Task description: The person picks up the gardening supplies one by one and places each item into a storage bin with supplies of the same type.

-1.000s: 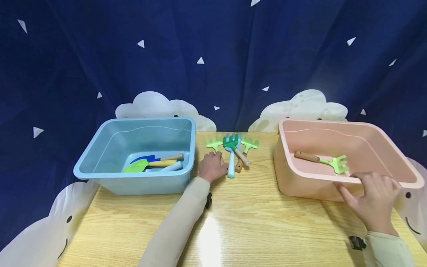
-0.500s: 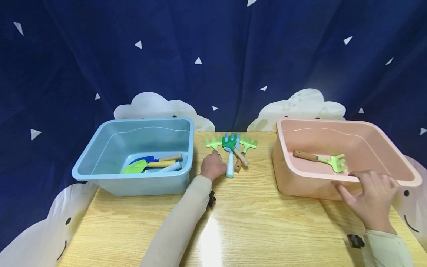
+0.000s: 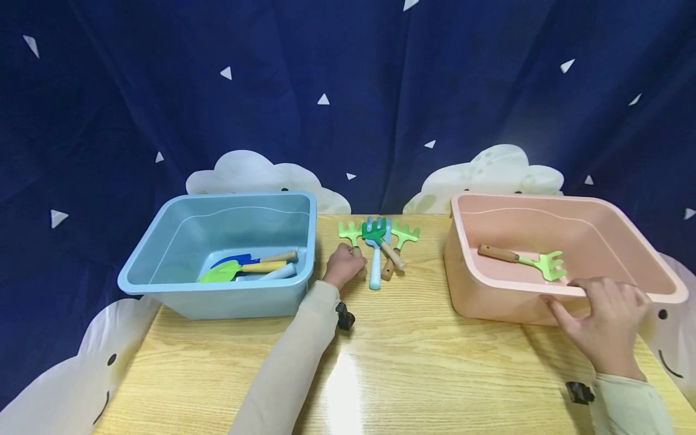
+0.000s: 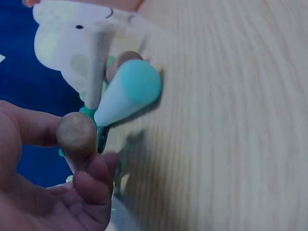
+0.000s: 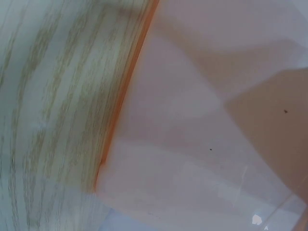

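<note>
My left hand (image 3: 344, 266) pinches the wooden handle of a light green toy rake (image 3: 350, 231), left of a small pile of garden tools. In the left wrist view, thumb and fingers close around the handle's rounded end (image 4: 77, 134). Beside it lie a dark green rake (image 3: 374, 230), a tool with a light blue handle (image 3: 375, 270) and another light green rake (image 3: 406, 234). On the right, my right hand (image 3: 611, 320) grips the front rim of a pink bin (image 3: 505, 284), thumb outside and fingers over the edge. One light green rake (image 3: 550, 266) lies inside that bin.
A blue bin (image 3: 217, 302) stands on the left, holding a blue shovel (image 3: 239, 260), a lime green shovel (image 3: 223, 271) and a pale blue handle (image 3: 280, 272). Both bins rest on a wooden table (image 3: 413, 362). A dark blue curtain (image 3: 348, 72) hangs behind.
My left hand's fingers have drawn in on the handle, and the light green rake has shifted slightly right and turned. The right hand stays on the pink bin's rim.
</note>
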The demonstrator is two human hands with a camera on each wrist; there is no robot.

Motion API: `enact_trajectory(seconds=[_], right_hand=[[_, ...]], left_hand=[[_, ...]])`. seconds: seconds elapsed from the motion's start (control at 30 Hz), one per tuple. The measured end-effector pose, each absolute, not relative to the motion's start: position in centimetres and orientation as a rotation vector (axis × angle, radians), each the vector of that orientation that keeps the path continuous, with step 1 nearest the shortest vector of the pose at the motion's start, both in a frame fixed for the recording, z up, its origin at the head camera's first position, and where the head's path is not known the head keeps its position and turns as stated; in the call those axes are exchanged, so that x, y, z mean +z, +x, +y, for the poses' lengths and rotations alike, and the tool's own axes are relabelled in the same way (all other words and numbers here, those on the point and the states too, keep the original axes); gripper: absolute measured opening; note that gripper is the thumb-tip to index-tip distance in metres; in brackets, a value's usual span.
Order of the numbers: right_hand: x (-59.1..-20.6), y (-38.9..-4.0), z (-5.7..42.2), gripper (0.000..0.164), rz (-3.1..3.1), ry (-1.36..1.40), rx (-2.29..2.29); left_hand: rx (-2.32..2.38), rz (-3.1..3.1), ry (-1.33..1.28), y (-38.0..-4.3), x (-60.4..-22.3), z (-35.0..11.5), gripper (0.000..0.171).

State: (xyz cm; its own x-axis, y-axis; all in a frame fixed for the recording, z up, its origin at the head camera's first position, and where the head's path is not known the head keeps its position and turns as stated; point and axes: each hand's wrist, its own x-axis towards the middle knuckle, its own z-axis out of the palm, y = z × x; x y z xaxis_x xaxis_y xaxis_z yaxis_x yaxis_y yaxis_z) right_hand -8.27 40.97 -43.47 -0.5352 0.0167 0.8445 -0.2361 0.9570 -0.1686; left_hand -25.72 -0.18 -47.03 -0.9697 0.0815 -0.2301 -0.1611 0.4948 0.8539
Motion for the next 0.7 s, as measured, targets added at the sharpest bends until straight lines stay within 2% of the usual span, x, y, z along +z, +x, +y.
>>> enact_trajectory(seconds=[0.13,0.37,0.7], right_hand=[[-43.5,-8.3,40.9,0.083,-2.110,0.156,0.324],[-43.4,-8.2,40.9,0.082,-2.107,0.158,0.327],[-43.4,-8.2,41.0,0.081,-2.112,0.154,0.323]], left_hand=[[1.676,2.302,-0.108,-25.7,-47.2,0.1,0.046],[1.918,1.937,-0.130,-26.0,-47.6,0.0,0.072],[1.960,1.856,-0.139,-26.4,-48.2,-0.2,0.071]])
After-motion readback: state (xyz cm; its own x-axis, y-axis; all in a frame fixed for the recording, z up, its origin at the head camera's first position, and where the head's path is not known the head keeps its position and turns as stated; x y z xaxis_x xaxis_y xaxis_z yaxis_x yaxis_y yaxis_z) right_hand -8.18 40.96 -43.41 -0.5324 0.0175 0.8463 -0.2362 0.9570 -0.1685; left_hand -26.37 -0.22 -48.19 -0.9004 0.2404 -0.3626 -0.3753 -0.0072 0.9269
